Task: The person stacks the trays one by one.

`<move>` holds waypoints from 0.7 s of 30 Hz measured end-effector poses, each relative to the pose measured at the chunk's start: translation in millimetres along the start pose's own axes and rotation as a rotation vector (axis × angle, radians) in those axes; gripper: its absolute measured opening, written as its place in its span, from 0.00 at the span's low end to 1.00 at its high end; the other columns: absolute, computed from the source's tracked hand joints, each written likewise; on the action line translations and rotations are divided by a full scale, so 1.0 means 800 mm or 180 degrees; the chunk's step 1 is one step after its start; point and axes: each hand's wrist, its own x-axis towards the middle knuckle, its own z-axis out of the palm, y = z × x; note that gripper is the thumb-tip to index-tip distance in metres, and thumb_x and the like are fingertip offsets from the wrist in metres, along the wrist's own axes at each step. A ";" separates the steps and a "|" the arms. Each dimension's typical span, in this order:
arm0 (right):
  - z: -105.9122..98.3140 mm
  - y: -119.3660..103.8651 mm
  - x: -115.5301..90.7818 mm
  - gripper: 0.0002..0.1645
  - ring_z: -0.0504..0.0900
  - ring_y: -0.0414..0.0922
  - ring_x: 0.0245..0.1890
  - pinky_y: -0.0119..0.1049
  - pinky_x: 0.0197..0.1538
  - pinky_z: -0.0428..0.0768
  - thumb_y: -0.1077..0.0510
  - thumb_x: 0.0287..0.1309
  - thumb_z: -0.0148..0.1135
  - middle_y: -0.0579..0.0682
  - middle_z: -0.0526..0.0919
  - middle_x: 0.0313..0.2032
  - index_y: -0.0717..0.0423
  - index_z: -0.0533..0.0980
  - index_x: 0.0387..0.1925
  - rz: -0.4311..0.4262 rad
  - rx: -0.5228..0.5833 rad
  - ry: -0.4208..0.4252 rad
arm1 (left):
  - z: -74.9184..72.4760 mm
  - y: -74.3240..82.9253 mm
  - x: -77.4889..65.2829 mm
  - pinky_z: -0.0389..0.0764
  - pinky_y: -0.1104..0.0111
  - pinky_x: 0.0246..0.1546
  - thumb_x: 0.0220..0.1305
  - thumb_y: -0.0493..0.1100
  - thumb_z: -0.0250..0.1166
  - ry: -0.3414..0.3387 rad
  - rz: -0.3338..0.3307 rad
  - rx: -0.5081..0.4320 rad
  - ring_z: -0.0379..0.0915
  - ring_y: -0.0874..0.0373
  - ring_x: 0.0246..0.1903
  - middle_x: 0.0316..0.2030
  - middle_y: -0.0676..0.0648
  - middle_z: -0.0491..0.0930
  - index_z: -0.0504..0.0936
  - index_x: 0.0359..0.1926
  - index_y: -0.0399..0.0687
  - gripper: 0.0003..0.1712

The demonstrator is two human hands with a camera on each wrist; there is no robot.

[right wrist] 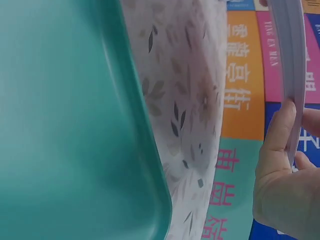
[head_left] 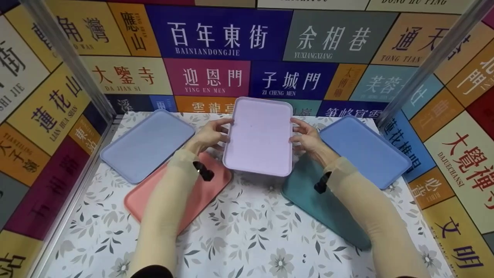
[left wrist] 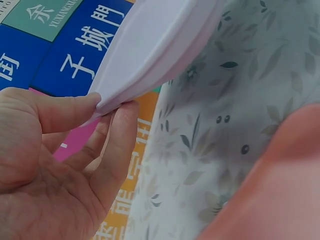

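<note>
A lavender rectangular tray (head_left: 258,135) with a raised rim is held up off the table, tilted with its inner face toward the head camera. My left hand (head_left: 208,136) pinches its left edge; in the left wrist view the thumb lies on one side of the rim (left wrist: 165,65) and fingertips on the other. On the opposite edge, my right hand (head_left: 308,139) grips the tray between thumb and fingers, as the right wrist view shows at the thin side of the tray (right wrist: 295,55). A coral tray (head_left: 208,173) lies under the left forearm, a teal tray (head_left: 324,200) under the right.
A grey-blue tray (head_left: 148,144) lies at the back left, and a blue tray (head_left: 366,152) at the back right. The table has a white leaf-patterned cloth (head_left: 247,231). Printed panels (head_left: 220,34) wall in the back and both sides, with metal corner posts (head_left: 73,58).
</note>
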 end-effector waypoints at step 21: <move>0.021 0.040 0.044 0.50 0.88 0.51 0.56 0.33 0.39 0.91 0.78 0.61 0.64 0.64 0.76 0.79 0.57 0.68 0.85 0.0196 -0.0599 0.0099 | 0.037 -0.047 0.027 0.95 0.56 0.40 0.60 0.22 0.62 0.0432 -0.0153 0.0487 0.85 0.48 0.39 0.68 0.32 0.80 0.72 0.84 0.44 0.49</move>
